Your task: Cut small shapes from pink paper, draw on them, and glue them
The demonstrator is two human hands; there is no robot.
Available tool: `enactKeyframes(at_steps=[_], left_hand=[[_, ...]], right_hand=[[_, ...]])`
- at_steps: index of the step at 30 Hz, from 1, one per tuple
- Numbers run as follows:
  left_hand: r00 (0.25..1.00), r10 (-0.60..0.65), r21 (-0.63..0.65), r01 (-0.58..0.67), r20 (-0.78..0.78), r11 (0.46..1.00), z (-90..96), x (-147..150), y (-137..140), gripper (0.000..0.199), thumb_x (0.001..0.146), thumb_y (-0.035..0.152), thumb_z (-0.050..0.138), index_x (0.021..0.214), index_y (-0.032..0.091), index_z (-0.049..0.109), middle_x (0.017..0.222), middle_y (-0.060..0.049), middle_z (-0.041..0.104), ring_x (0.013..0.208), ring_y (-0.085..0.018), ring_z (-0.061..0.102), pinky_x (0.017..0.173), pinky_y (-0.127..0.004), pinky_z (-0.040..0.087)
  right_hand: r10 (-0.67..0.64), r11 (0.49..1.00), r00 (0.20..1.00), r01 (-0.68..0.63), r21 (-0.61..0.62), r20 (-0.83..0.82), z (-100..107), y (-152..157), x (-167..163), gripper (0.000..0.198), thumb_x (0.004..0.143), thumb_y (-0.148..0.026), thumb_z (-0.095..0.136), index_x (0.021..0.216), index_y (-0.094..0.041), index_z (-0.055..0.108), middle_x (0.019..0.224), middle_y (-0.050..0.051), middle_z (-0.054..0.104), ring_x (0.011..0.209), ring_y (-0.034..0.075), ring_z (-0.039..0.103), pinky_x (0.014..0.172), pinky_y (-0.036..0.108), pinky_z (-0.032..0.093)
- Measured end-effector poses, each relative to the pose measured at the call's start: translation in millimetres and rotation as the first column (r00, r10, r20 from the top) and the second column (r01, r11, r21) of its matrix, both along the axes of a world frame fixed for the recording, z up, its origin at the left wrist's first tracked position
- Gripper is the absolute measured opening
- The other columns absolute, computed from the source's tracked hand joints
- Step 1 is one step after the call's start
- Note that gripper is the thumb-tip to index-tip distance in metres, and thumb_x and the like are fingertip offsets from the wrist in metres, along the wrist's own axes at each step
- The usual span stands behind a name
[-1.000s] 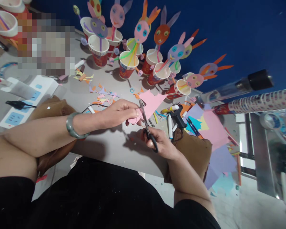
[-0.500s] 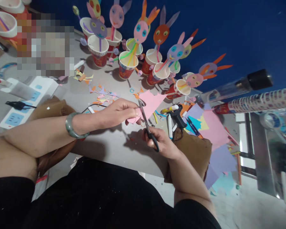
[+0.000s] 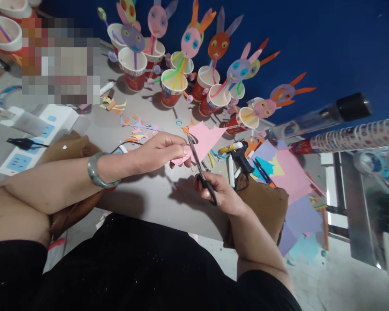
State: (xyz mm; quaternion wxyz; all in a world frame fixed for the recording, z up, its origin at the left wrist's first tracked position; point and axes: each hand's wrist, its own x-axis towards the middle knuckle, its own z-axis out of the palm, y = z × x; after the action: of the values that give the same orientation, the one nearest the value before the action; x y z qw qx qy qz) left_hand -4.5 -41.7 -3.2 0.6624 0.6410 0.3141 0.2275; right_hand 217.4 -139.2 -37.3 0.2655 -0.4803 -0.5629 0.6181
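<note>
Pinched between the thumb and fingers of my left hand [image 3: 168, 150] is a sheet of pink paper [image 3: 208, 137] with cut, jagged edges. My right hand [image 3: 221, 192] grips black-handled scissors [image 3: 198, 160], their blades pointing up and away across the paper beside my left fingertips. Both hands are above the grey table [image 3: 178, 211]. Small paper scraps [image 3: 139, 129] lie just beyond my left hand. Past the paper stand several red paper cups [image 3: 171, 93] with paper rabbit heads [image 3: 192, 42] on straws.
Right of the scissors lie a black glue gun [image 3: 243, 159], markers [image 3: 231, 170] and coloured paper sheets [image 3: 293, 177]. A white power strip [image 3: 40, 138] is at left. Stacked cups [image 3: 350, 136] lie at right, below a clear tube with a black cap [image 3: 353, 108].
Hands, scissors and pink paper have barely moved. The left fingers shift very slightly on the paper, and the whole view drifts a little.
</note>
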Motion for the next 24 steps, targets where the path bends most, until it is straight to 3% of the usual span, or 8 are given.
enactKeyframes(at_steps=[16,24], left_hand=[[0.998,0.041,0.03,-0.043,0.043,0.999,-2.9,-1.7,0.6,0.029,0.086,0.027,0.055,0.06,0.017,0.058,0.068,-0.002,0.067,0.063,-0.009,0.058,0.058,-0.023,0.049],[0.999,0.03,0.053,-0.031,0.035,0.998,-3.5,-1.5,-0.5,0.031,0.087,0.029,0.054,0.058,0.018,0.053,0.071,-0.003,0.069,0.063,-0.01,0.058,0.058,-0.023,0.047]], right_hand=[[-0.019,0.999,1.0,0.019,0.031,0.01,0.0,0.1,-1.2,0.064,0.072,-0.079,0.071,0.064,-0.02,0.048,0.061,-0.005,0.047,0.057,0.009,0.035,0.054,0.026,0.028],[0.035,0.999,0.999,-0.035,0.034,-0.001,2.2,0.6,-3.3,0.066,0.074,-0.083,0.066,0.068,-0.02,0.049,0.064,-0.004,0.047,0.059,0.01,0.036,0.056,0.026,0.029]])
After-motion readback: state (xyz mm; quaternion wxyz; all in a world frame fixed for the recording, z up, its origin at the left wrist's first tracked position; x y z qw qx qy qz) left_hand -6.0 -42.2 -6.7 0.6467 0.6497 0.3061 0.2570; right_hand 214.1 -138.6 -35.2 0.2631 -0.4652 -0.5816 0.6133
